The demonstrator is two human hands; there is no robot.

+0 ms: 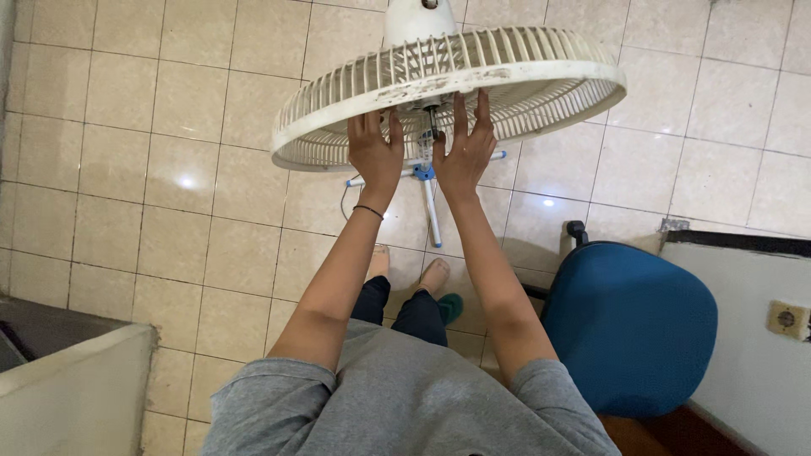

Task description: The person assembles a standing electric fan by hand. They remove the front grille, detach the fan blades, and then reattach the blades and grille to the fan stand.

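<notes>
Left hand (pixel 376 150), black band at wrist, is pressing open fingers against the rear grille of the white fan guard (pixel 507 80), gripping nothing. Right hand (pixel 463 150) is lying flat beside it, fingers spread. The guard is hanging tilted above the tiled floor (pixel 152 169). Blue chair (pixel 629 325) is standing far right.

Even overhead light is glaring off the floor tiles (pixel 184 181); frame is staying sharp, edges bowing slightly.

Beige tiled floor (pixel 127 169) w/ light glare; blue office chair (pixel 629 325) (right side), white wall (pixel 743 338) w/ socket (pixel 787 319).
</notes>
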